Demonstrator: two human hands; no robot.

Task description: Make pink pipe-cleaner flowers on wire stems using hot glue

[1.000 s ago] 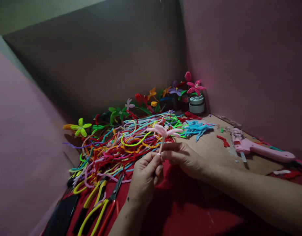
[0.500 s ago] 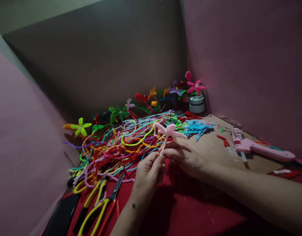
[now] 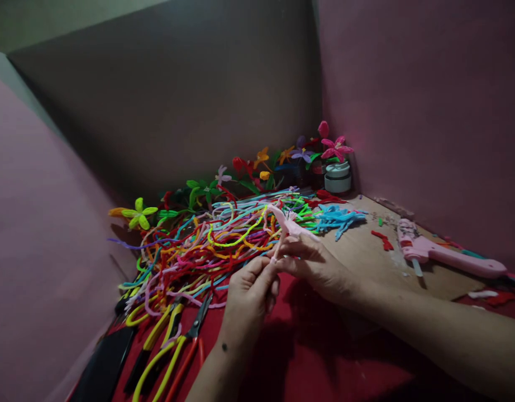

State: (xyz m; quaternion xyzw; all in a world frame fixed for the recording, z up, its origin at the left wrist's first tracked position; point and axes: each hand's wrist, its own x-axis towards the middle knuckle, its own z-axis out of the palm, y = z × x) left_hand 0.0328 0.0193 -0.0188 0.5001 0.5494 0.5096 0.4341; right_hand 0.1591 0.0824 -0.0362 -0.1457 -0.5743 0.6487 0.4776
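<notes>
A pale pink pipe-cleaner flower stands up between my hands, its petals spread above a thin stem. My left hand pinches the lower end of that stem between thumb and index finger. Just above and to the right, my right hand has its fingertips closed around the stem below the petals. Both hands are over the red cloth, in front of a tangled pile of colourful pipe cleaners. My fingers partly hide the stem.
A pink glue gun lies on the cardboard at right, near blue pipe-cleaner pieces. Yellow- and red-handled scissors, pliers and a black flat object lie at front left. Finished flowers line the back, beside a round container.
The pink flower has turned and tilted, so its petals now show more from the side. My right fingers have shifted on the stem; my left hand keeps its pinch.
</notes>
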